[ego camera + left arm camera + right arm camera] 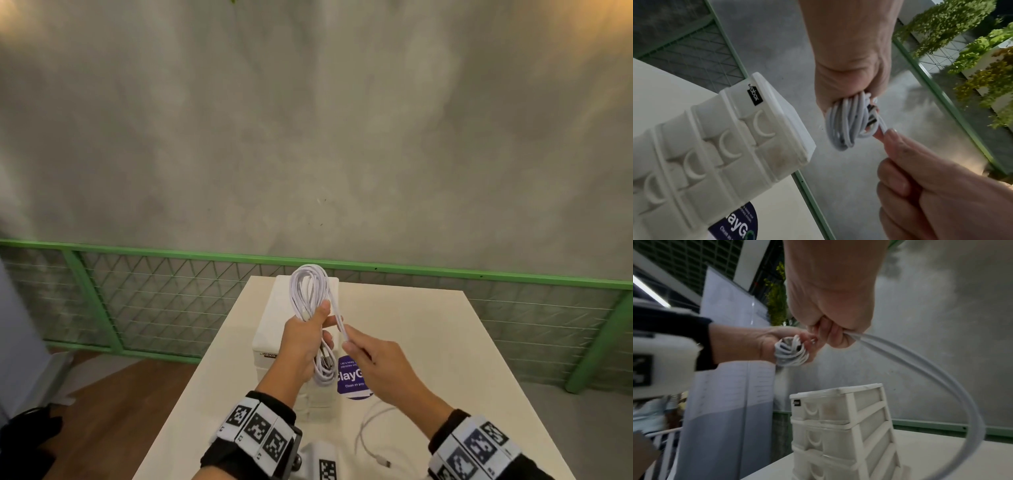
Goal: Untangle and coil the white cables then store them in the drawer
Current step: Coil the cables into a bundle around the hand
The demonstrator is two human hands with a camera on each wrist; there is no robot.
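My left hand (pixel 308 337) grips a coiled white cable (pixel 308 287) by its middle, above the white drawer unit (pixel 270 342); loops stick out above and below the fist (pixel 846 128) (pixel 791 353). My right hand (pixel 370 359) pinches the loose end strand of that cable (pixel 340 323) just right of the coil (pixel 882 129). In the right wrist view the strand (pixel 941 369) arcs from the fingers down to the right. A second white cable (pixel 368 431) lies loose on the table near me. All drawers (pixel 838 423) look closed.
The drawer unit stands on a cream table (pixel 445 342). A purple round sticker (pixel 349 380) lies on the table beside the unit. Behind the table runs a green mesh railing (pixel 171 291) and a grey wall. Wooden floor is to the left.
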